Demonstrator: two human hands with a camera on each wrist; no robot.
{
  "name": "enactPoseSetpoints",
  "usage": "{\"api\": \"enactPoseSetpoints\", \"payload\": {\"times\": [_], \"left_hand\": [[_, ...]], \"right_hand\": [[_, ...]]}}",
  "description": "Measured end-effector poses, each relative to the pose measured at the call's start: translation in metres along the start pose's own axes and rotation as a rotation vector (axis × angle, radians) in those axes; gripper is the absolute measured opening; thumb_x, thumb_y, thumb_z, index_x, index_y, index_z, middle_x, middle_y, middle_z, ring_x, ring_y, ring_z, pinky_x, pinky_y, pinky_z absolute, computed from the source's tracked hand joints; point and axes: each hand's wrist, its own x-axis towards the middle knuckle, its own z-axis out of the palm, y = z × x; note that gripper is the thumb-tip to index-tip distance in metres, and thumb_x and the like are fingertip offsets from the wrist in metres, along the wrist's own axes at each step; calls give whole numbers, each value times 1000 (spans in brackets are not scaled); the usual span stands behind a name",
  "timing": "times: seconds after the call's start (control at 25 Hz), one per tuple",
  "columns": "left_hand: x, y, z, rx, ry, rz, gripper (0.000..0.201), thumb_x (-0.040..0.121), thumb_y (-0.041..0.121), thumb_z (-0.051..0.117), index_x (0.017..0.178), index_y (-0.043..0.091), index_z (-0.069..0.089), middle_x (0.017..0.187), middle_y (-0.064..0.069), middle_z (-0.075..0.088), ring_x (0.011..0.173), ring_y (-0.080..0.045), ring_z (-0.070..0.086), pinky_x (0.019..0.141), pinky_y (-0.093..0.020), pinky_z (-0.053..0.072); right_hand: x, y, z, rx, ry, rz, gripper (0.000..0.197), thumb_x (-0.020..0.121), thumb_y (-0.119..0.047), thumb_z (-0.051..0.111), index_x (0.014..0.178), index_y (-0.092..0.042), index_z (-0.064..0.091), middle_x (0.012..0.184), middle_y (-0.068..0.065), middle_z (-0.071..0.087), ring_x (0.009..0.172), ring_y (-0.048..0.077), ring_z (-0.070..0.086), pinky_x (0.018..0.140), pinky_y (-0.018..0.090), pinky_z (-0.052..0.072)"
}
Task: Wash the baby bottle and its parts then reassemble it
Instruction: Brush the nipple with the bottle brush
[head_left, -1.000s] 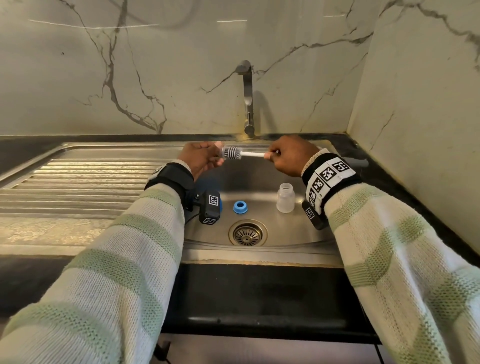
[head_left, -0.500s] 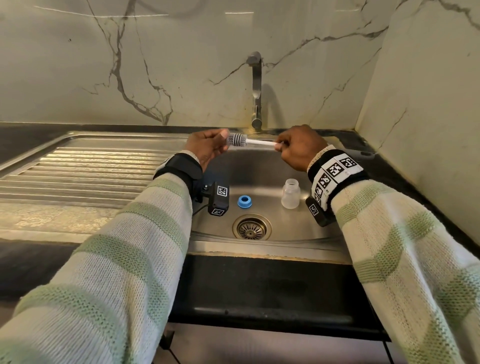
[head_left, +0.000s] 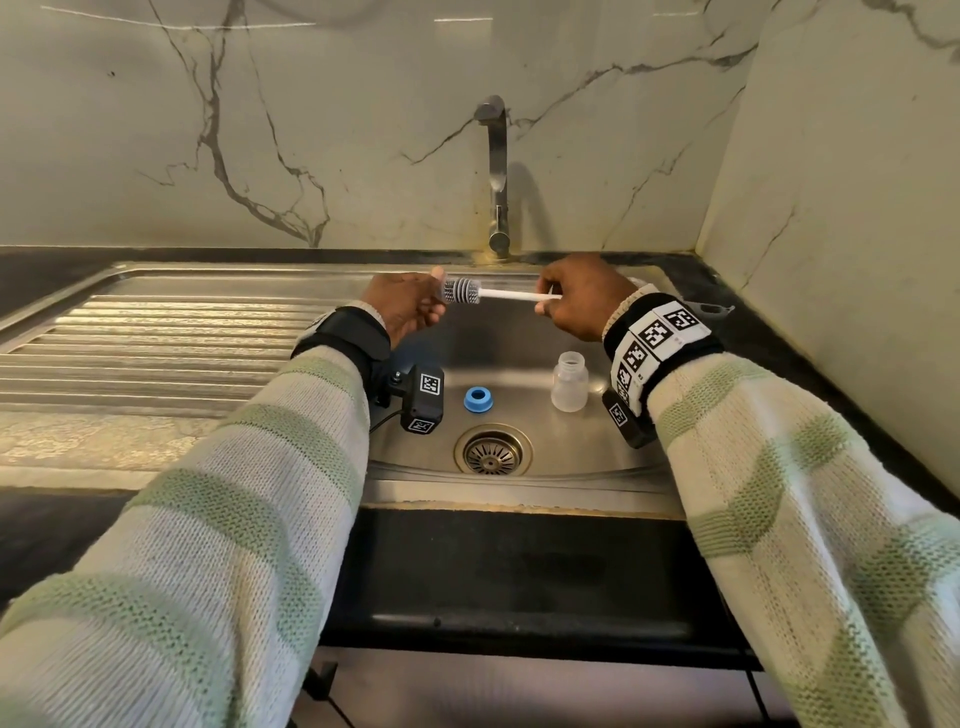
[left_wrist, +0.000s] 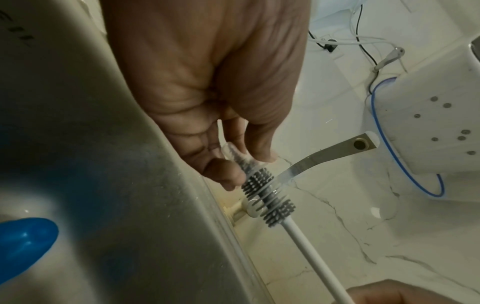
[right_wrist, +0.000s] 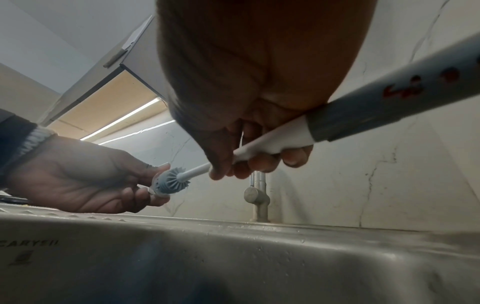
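1. Marble walls back a steel sink (head_left: 519, 488) whose tap (head_left: 496, 171) shows no running water in any view.
2. Over the basin's back edge, the left hand (head_left: 405, 306) pinches a clear teat (left_wrist: 240, 156) between thumb and curled fingers.
3. Its partner, the right hand (head_left: 576, 296), has its fingers wrapped around the white handle of a brush (head_left: 511, 295), and the grey bristle head is pushed partway into the teat's open end.
4. On the basin floor the bottle (head_left: 570, 382) stands upright toward the right wall, uncapped, with the blue ring (head_left: 478, 399) lying flat to its left; both sit just behind the drain (head_left: 492, 451).
5. Risk, as I judge it: the teat is soft and thin, so a hard push could drive the bristles against its tip or pop it out of the pinch.
6. A dropped teat would probably land near the drain, or knock the light bottle over.
7. With no water visible, scrubbing may only loosen residue; rinsing looks not yet done.
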Motion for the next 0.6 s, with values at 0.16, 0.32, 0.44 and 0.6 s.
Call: {"api": "enactPoseSetpoints", "payload": {"times": [0.16, 0.32, 0.44, 0.6], "left_hand": [[-1, 7, 10, -60, 10, 147, 15, 93, 16, 68, 96, 2, 70, 72, -8, 63, 62, -14, 53, 64, -23, 51], [4, 13, -2, -90, 50, 243, 18, 91, 14, 69, 104, 2, 73, 77, -11, 63, 63, -15, 52, 69, -27, 51], [-1, 7, -3, -65, -10, 199, 18, 94, 15, 65, 102, 0, 71, 74, -10, 63, 62, -15, 54, 64, -25, 52], [-1, 6, 3, -83, 38, 63, 32, 97, 23, 61, 108, -7, 64, 82, -18, 64, 60, -17, 58, 56, -23, 54]], "right_hand": [[-5, 2, -13, 6, 108, 6, 18, 91, -25, 62, 99, -16, 75, 91, 5, 69, 79, 21, 58, 75, 28, 44], [-4, -14, -11, 3, 7, -53, 24, 92, -18, 49, 82, -6, 68, 78, 15, 66, 65, 26, 52, 57, 28, 37], [-4, -11, -8, -50, -8, -64, 24, 95, -21, 50, 85, -8, 68, 77, 8, 63, 69, 24, 54, 57, 25, 34], [-2, -4, -7, 3, 66, -25, 17, 92, -29, 63, 94, -17, 75, 82, -1, 67, 75, 18, 59, 74, 29, 47]]}}
